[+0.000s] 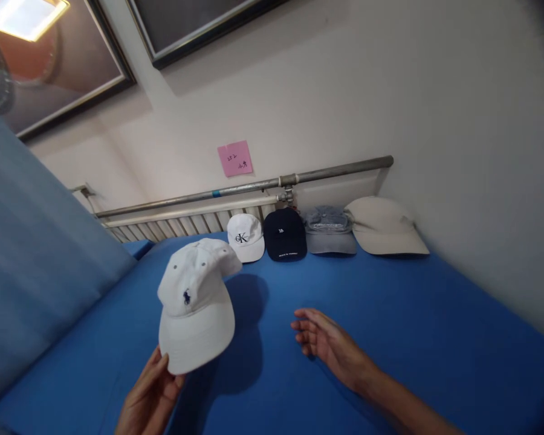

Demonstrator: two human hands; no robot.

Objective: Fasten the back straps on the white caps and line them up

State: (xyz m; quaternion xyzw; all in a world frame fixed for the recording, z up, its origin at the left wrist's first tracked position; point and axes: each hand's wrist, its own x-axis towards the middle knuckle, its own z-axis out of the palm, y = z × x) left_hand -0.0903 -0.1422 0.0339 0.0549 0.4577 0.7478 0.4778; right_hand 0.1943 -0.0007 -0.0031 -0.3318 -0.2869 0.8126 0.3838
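A white baseball cap (197, 302) with a small dark horse-rider emblem is held up over the blue surface. My left hand (154, 386) pinches its brim at the lower left edge, thumb on top. The cap's crown is slightly dented and its shadow falls to the right. My right hand (321, 341) hovers over the blue surface with its fingers loosely curled and apart, holding nothing. Beyond the hands, a row of caps lines the back: a white cap with "CK" letters (246, 237), a black cap (285, 234), a grey cap (330, 231) and a beige cap (386, 226).
The blue-covered surface (344, 290) runs back to a radiator (181, 227) and a metal pipe (344, 170). A pink note (234, 158) is stuck on the wall. A light blue curtain (36, 241) hangs on the left, and framed pictures (72, 72) hang above.
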